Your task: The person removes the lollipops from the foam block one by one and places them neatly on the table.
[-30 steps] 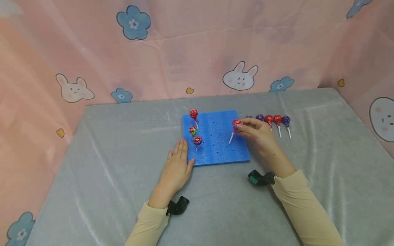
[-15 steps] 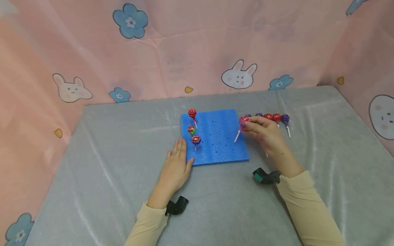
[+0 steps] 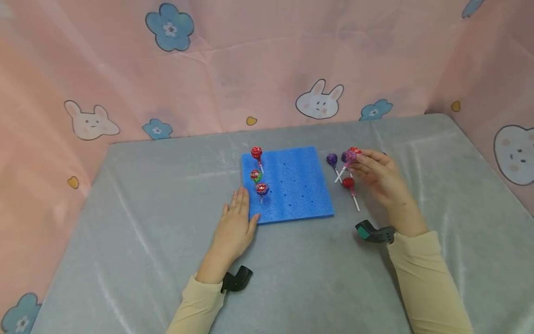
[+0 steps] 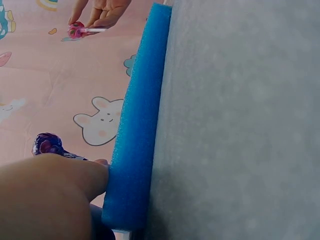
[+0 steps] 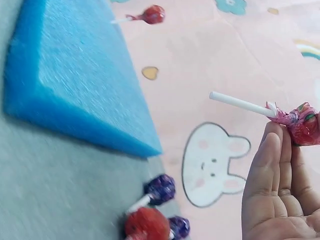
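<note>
My right hand (image 3: pixel 385 188) pinches a pink-red wrapped lollipop (image 3: pixel 353 153) by its candy head, just right of the blue foam board (image 3: pixel 298 190). In the right wrist view the white stick of this lollipop (image 5: pixel 302 127) points away from the fingers. With fingers straight, my left hand (image 3: pixel 232 229) rests against the board's left edge, its thumb at the front-left corner. Three lollipops stand in the board along its left side: a red one (image 3: pixel 256 152), a green-and-red one (image 3: pixel 256 176) and a purple-and-red one (image 3: pixel 262 189).
Small holes dot the board. On the grey tablecloth (image 3: pixel 304 269), right of the board, lie a purple lollipop (image 3: pixel 332 159), a red lollipop (image 3: pixel 348 183) and others partly hidden by my right hand. A pink printed curtain (image 3: pixel 233 69) hangs behind.
My right hand has carried the pink-red lollipop rightward, from above the board to over the loose lollipops. A red lollipop it hid now shows. The left hand stays at the board's edge.
</note>
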Demonstrator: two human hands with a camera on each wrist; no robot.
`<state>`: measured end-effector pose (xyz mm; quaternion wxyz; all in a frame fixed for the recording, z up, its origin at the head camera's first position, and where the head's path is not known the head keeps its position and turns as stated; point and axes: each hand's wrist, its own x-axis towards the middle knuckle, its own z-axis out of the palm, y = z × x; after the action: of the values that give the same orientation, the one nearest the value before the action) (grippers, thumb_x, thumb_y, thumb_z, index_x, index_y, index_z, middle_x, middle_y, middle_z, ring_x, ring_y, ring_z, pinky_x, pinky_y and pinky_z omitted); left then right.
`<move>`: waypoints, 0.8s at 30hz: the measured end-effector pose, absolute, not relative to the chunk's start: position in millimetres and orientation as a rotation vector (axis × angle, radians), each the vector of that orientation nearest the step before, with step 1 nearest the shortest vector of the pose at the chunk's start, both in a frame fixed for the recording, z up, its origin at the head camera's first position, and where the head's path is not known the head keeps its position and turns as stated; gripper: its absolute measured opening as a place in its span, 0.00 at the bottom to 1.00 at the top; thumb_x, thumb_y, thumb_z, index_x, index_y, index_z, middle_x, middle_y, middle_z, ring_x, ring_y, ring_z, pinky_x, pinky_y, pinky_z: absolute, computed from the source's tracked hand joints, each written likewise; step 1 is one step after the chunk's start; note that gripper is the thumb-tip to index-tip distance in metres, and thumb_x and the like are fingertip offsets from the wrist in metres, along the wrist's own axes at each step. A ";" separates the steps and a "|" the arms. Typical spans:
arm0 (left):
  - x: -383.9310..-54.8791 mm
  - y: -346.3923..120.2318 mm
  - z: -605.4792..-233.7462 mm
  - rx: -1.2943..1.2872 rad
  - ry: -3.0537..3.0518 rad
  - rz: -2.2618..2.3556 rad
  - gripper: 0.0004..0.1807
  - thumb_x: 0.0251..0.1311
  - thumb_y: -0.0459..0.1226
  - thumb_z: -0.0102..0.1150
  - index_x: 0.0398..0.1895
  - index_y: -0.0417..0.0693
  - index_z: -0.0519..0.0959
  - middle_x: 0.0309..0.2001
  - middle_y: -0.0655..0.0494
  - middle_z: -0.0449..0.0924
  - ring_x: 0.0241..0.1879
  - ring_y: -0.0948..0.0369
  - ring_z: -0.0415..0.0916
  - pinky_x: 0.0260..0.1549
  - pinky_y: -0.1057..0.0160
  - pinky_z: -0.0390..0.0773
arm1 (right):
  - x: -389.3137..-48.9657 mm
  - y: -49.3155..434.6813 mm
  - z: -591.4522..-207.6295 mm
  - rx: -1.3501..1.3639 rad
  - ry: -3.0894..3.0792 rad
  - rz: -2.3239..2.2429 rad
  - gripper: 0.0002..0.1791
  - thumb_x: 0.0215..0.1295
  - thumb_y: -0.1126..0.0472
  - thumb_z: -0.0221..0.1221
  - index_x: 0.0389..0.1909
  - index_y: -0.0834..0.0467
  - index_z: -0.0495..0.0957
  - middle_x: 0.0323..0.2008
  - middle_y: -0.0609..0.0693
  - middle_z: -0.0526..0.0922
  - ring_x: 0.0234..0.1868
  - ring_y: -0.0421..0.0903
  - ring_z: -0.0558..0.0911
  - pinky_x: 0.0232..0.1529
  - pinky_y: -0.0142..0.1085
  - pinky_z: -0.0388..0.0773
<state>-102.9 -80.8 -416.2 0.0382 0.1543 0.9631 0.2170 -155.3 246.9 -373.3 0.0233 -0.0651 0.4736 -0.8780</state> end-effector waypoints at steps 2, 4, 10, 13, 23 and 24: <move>-103.0 -81.0 -416.4 0.475 2.958 0.664 0.36 0.72 0.45 0.43 0.72 0.31 0.48 0.74 0.40 0.43 0.73 0.47 0.40 0.67 0.44 0.45 | -155.1 252.6 -372.8 -0.204 1.448 -2.737 0.14 0.70 0.73 0.48 0.35 0.65 0.84 0.33 0.56 0.86 0.34 0.47 0.85 0.41 0.34 0.80; -103.1 -81.1 -416.9 0.478 2.962 0.663 0.36 0.72 0.45 0.44 0.72 0.31 0.48 0.74 0.39 0.44 0.73 0.47 0.41 0.67 0.44 0.46 | -154.4 258.4 -371.9 -0.192 1.413 -2.758 0.14 0.70 0.73 0.48 0.35 0.66 0.84 0.34 0.56 0.85 0.34 0.47 0.85 0.42 0.34 0.80; -103.2 -80.5 -417.5 0.480 2.963 0.660 0.35 0.72 0.45 0.43 0.72 0.31 0.48 0.73 0.39 0.44 0.72 0.46 0.41 0.67 0.44 0.46 | -152.1 272.7 -369.8 -0.112 1.387 -2.762 0.14 0.70 0.74 0.48 0.35 0.68 0.84 0.35 0.57 0.85 0.35 0.49 0.84 0.43 0.35 0.80; -103.2 -80.7 -417.5 0.479 2.960 0.659 0.36 0.72 0.45 0.43 0.72 0.31 0.48 0.73 0.39 0.44 0.72 0.46 0.41 0.67 0.44 0.46 | -152.0 275.9 -369.5 -0.093 1.388 -2.754 0.14 0.70 0.74 0.48 0.35 0.68 0.83 0.35 0.58 0.85 0.35 0.49 0.84 0.42 0.35 0.80; -103.1 -81.0 -416.5 0.475 2.948 0.652 0.36 0.73 0.45 0.42 0.73 0.31 0.47 0.74 0.40 0.43 0.73 0.47 0.40 0.67 0.44 0.45 | -152.2 278.5 -370.7 0.021 1.419 -2.761 0.12 0.68 0.72 0.52 0.30 0.67 0.84 0.31 0.55 0.85 0.31 0.46 0.83 0.36 0.33 0.81; -103.1 -80.9 -416.2 0.474 2.947 0.656 0.36 0.73 0.45 0.42 0.73 0.31 0.47 0.74 0.40 0.43 0.73 0.47 0.40 0.67 0.44 0.45 | -152.1 278.3 -370.7 0.043 1.436 -2.760 0.12 0.68 0.72 0.52 0.29 0.66 0.84 0.30 0.55 0.85 0.30 0.46 0.83 0.35 0.32 0.81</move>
<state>-103.1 -80.9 -416.2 0.0427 0.1550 0.9634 0.2146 -152.1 278.3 -370.7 0.0153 0.0137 0.4614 -0.8870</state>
